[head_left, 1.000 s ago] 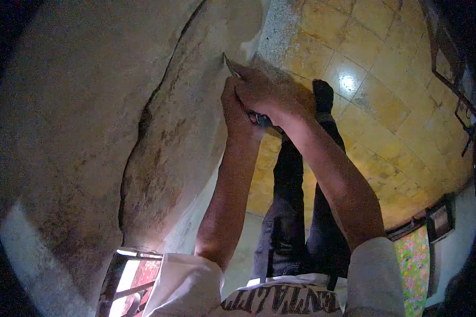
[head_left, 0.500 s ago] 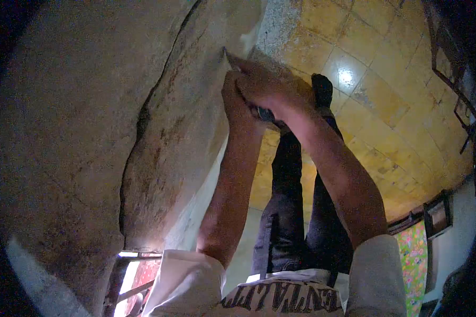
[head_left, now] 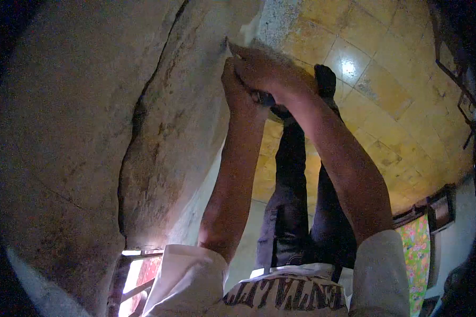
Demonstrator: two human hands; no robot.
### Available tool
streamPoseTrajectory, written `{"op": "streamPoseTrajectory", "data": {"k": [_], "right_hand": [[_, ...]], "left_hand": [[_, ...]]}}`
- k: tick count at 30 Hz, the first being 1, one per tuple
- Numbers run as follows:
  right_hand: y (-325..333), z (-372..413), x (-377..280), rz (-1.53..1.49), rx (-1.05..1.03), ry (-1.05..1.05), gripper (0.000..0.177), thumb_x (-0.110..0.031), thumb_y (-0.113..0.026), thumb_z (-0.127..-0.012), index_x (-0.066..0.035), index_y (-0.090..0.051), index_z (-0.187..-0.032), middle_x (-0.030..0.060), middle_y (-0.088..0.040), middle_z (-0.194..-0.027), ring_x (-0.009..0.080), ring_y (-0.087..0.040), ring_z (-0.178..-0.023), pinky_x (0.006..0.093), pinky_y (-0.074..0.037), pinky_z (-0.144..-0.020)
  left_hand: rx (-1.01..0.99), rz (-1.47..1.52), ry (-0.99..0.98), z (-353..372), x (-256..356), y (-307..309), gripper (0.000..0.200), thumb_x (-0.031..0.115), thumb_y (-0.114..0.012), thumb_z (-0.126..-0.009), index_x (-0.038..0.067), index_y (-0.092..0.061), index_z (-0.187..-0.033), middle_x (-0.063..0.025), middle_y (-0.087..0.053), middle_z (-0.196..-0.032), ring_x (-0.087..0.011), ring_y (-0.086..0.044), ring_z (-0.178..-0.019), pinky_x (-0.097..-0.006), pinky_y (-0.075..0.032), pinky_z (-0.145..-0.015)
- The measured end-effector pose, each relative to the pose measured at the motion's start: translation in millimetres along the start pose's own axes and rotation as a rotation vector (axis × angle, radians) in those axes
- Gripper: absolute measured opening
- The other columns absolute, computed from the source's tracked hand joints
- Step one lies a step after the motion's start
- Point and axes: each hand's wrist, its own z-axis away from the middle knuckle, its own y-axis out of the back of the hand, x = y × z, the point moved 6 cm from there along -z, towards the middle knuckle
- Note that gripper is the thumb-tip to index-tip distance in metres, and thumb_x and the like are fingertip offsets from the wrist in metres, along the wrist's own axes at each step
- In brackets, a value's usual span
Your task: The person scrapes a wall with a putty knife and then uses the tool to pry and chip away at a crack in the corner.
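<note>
My left hand and my right hand are together in front of the stained wall, the right one overlapping the left. Both have their fingers closed. A thin, dark pointed tip juts out beyond the fingers at the wall surface. Below the hands, beside the left wrist, part of a dark, glossy object shows between the forearms. The grip hides most of what is held, and I cannot tell its kind.
A long dark crack runs down the wall on the left. Yellow floor tiles lie beyond my dark-trousered legs. A barred opening is at lower left, a floral curtain at lower right.
Both hands have shifted slightly up in the view, still together at the wall. The legs and floor have moved a little as the view tilted.
</note>
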Motion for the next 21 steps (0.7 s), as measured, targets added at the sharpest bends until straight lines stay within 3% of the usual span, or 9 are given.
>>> {"op": "streamPoseTrajectory", "data": {"k": [2, 3, 4, 5, 6, 9, 12, 18, 21], "right_hand": [[7, -2, -1, 0.194, 0.089, 0.128, 0.048, -0.015, -0.042, -0.097, -0.013, -0.044, -0.145, 0.0131, -0.066, -0.076, 0.0121, -0.059, -0.051, 0.0287, -0.048, -0.045], [8, -18, 4, 0.44, 0.165, 0.232, 0.049, -0.015, -0.042, -0.096, -0.013, -0.044, -0.146, 0.0138, -0.067, -0.078, 0.0134, -0.06, -0.053, 0.0295, -0.049, -0.047], [6, -19, 8, 0.47, 0.179, 0.262, 0.05, -0.015, -0.043, -0.096, -0.014, -0.043, -0.146, 0.0145, -0.068, -0.08, 0.015, -0.061, -0.055, 0.0307, -0.05, -0.048], [5, -20, 12, 0.5, 0.194, 0.291, 0.051, -0.016, -0.043, -0.096, -0.015, -0.043, -0.146, 0.0152, -0.068, -0.081, 0.0166, -0.062, -0.056, 0.0319, -0.051, -0.05], [8, -18, 11, 0.323, 0.154, 0.262, 0.051, -0.017, -0.043, -0.096, -0.017, -0.042, -0.147, 0.0161, -0.069, -0.084, 0.0185, -0.063, -0.058, 0.0334, -0.052, -0.052], [7, -7, 8, 0.148, 0.096, 0.175, 0.053, -0.019, -0.044, -0.096, -0.019, -0.04, -0.148, 0.0171, -0.07, -0.088, 0.0216, -0.063, -0.062, 0.0362, -0.054, -0.058], [6, -16, 15, 0.122, 0.035, 0.092, 0.053, -0.019, -0.044, -0.096, -0.019, -0.039, -0.149, 0.0146, -0.069, -0.085, 0.0194, -0.062, -0.059, 0.0339, -0.053, -0.055], [5, -6, 13, 0.098, 0.022, 0.094, 0.052, -0.016, -0.041, -0.099, -0.022, -0.038, -0.15, 0.0122, -0.068, -0.08, 0.0132, -0.058, -0.054, 0.0295, -0.049, -0.048], [7, -17, 19, 0.153, 0.007, -0.024, 0.051, -0.017, -0.041, -0.099, -0.023, -0.039, -0.149, 0.013, -0.068, -0.083, 0.0132, -0.059, -0.057, 0.0305, -0.049, -0.05]], "left_hand": [[-0.381, 0.102, 0.051, 7, 6, 1, 0.027, 0.033, -0.044, -0.094, 0.009, -0.056, -0.089, -0.0058, -0.057, -0.08, -0.0183, -0.061, -0.071, -0.0367, -0.051, -0.061], [-0.391, 0.08, 0.061, 9, 6, 3, 0.028, 0.034, -0.044, -0.094, 0.008, -0.056, -0.089, -0.0061, -0.057, -0.081, -0.0188, -0.061, -0.071, -0.0371, -0.051, -0.062], [-0.401, 0.058, 0.07, 11, 6, 0, 0.029, 0.035, -0.044, -0.094, 0.008, -0.056, -0.09, -0.0065, -0.058, -0.081, -0.0194, -0.061, -0.072, -0.0375, -0.051, -0.063], [-0.242, -0.04, 0.063, 0, 4, 1, 0.03, 0.035, -0.044, -0.094, 0.008, -0.056, -0.09, -0.0068, -0.058, -0.082, -0.0197, -0.062, -0.073, -0.0376, -0.051, -0.064], [-0.091, -0.139, 0.046, -7, 5, -4, 0.031, 0.036, -0.044, -0.094, 0.008, -0.056, -0.09, -0.007, -0.058, -0.082, -0.0201, -0.062, -0.074, -0.0377, -0.052, -0.065], [0.081, -0.01, 0.091, 25, 4, -28, 0.033, 0.038, -0.044, -0.093, 0.008, -0.056, -0.09, -0.0077, -0.058, -0.082, -0.0204, -0.061, -0.073, -0.0379, -0.052, -0.066], [-0.017, -0.023, 0.04, 10, 1, -5, 0.033, 0.038, -0.044, -0.094, 0.007, -0.056, -0.091, -0.0083, -0.059, -0.085, -0.0207, -0.062, -0.075, -0.039, -0.052, -0.069], [0.088, -0.074, 0.037, 16, -2, -9, 0.031, 0.038, -0.045, -0.094, 0.009, -0.056, -0.089, -0.0059, -0.058, -0.083, -0.0194, -0.061, -0.072, -0.037, -0.051, -0.066], [0.093, -0.053, 0.041, 11, -4, -7, 0.03, 0.037, -0.044, -0.094, 0.01, -0.055, -0.086, -0.0043, -0.056, -0.079, -0.0177, -0.059, -0.068, -0.0346, -0.05, -0.061]]}}
